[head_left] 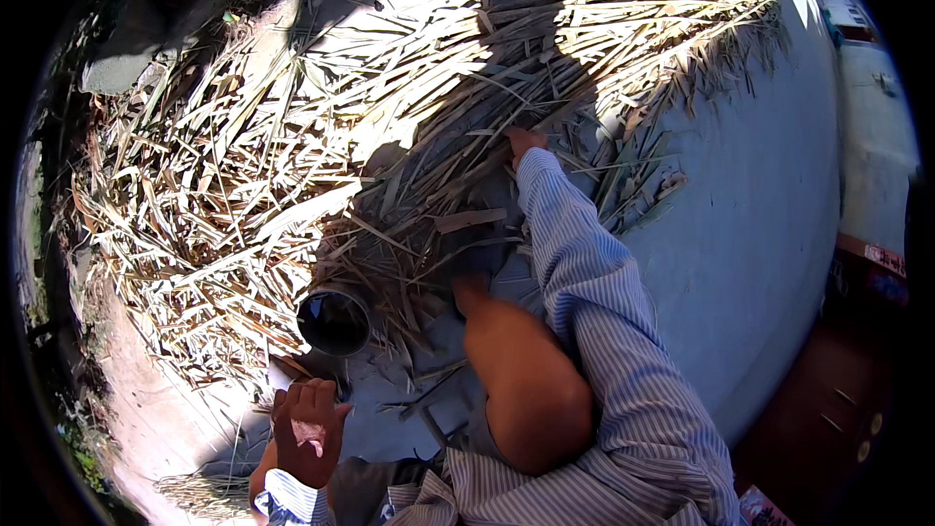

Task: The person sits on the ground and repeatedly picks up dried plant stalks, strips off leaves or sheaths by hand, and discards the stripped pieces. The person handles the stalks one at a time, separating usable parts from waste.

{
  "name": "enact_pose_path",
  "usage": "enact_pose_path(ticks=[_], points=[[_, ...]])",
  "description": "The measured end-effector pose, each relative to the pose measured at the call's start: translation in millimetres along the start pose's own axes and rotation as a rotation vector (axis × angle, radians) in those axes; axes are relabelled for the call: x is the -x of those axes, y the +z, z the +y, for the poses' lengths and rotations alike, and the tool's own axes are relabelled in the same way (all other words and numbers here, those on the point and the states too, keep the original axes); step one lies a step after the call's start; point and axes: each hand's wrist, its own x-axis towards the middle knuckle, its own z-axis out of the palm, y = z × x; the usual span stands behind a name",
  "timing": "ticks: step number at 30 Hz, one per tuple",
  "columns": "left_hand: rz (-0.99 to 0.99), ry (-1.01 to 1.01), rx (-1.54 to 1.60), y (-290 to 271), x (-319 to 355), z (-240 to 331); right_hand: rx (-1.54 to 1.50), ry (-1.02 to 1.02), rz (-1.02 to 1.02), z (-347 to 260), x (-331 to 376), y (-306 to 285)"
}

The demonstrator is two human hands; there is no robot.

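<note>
Long, dry leaf strips [419,107] lie in a wide, loose heap across the ground in front of me. My right hand [526,140] reaches forward to the near right part of the heap. Its fingers are closed on a dried leaf strip among the others. Low on the left, my left hand [310,429] is held near my knee with its back up and its fingers curled. Whatever lies under those fingers is hidden. Just beyond it stands a round, dark-mouthed bucket [336,289], with leaf strips touching its far side.
My bent bare leg [531,385] is between my arms. Smooth grey concrete [721,234] stretches to the right of the heap. A flat stone [117,74] lies at the far left, and a dark red piece of furniture [828,409] stands at the lower right.
</note>
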Motion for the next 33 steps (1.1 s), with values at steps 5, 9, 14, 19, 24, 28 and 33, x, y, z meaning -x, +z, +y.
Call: enact_pose_path(ticks=[5, 9, 14, 19, 24, 28, 33], points=[[-0.01, -0.015, 0.01, -5.7, -2.1, -2.1, -0.184, -0.006, 0.222, 11.5, -22.0, 16.4], [0.003, -0.039, 0.007, -6.9, 6.8, -3.7, -0.447, -0.161, -0.47, -13.5, -8.2, -46.5], [0.014, -0.03, -0.003, -5.3, 17.5, -6.5, -0.727, -0.343, -0.675, -65.8, 90.1, -132.3], [0.045, -0.069, 0.022, -10.2, 23.6, 0.4, -1.017, -0.321, -1.146, -82.5, 79.6, -193.3], [0.08, 0.042, 0.034, -10.1, 28.4, -4.3, -0.512, -0.387, -0.552, -50.0, -14.5, -215.3], [0.093, -0.023, 0.005, 1.8, 36.6, -8.2, -0.662, -0.261, -0.712, -73.7, 28.2, -185.8], [0.06, 0.006, -0.09, -6.3, 32.0, -10.8, -0.568, -0.406, -0.609, -81.4, 15.9, -187.5]])
